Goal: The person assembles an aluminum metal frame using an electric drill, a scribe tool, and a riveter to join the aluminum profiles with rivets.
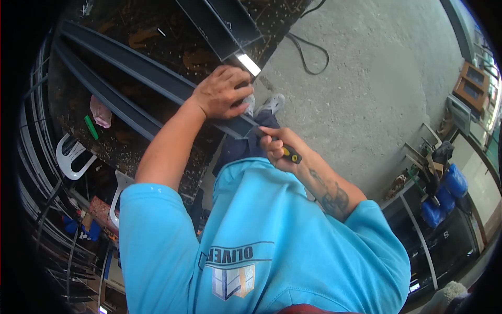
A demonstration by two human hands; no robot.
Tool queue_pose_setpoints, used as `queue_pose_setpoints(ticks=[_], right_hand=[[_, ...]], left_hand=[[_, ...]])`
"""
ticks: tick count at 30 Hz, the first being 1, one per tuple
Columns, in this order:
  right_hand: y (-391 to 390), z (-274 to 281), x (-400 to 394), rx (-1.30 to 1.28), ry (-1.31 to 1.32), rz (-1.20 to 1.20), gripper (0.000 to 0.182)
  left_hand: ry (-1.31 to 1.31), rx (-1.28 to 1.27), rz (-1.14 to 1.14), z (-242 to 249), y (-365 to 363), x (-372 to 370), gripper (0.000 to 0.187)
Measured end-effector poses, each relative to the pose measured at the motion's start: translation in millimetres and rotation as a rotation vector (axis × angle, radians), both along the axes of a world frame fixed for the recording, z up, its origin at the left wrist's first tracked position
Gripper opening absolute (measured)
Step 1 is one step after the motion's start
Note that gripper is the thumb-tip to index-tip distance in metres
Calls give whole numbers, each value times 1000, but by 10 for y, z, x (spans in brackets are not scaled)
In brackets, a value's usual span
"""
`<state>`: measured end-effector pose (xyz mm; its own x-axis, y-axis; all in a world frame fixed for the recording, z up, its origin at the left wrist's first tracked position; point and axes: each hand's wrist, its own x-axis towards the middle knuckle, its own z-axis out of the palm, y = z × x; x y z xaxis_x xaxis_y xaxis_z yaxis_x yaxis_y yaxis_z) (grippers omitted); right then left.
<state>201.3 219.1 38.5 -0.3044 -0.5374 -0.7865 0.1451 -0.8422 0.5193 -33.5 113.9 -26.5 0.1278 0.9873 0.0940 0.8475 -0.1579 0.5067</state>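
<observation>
A long dark grey metal channel profile [141, 65] lies across the dark work table, its cut end sticking out past the edge in front of me. My left hand [224, 93] is closed over the profile near that end, pressing from above. In my right hand [278, 147] is a tool with a black-and-yellow handle [292, 154]. Its short visible shank meets the profile's end; I cannot tell whether it is a file or a screwdriver.
Another channel profile [104, 91] runs alongside on the speckled table [172, 44]. Wider dark profiles [219, 26] lie at the back. A pink cloth [100, 111] and a green piece [91, 127] sit at left, near a white plastic chair [73, 162]. On the concrete floor lies a black cord [314, 72].
</observation>
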Motion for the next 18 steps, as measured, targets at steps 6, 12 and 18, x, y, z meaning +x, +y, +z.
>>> queue_pose_setpoints(ticks=[6,12,18], right_hand=[[-108,-99,-250,-62,-133,-83,11],[-280,-133,-209,61,-45,-98,13],[-525,109,-133,190,-36,-151,9]], left_hand=[[29,7,-10,-14,-22,6,35],[4,4,-27,0,-9,-12,33],[3,6,-29,30,16,11,34]])
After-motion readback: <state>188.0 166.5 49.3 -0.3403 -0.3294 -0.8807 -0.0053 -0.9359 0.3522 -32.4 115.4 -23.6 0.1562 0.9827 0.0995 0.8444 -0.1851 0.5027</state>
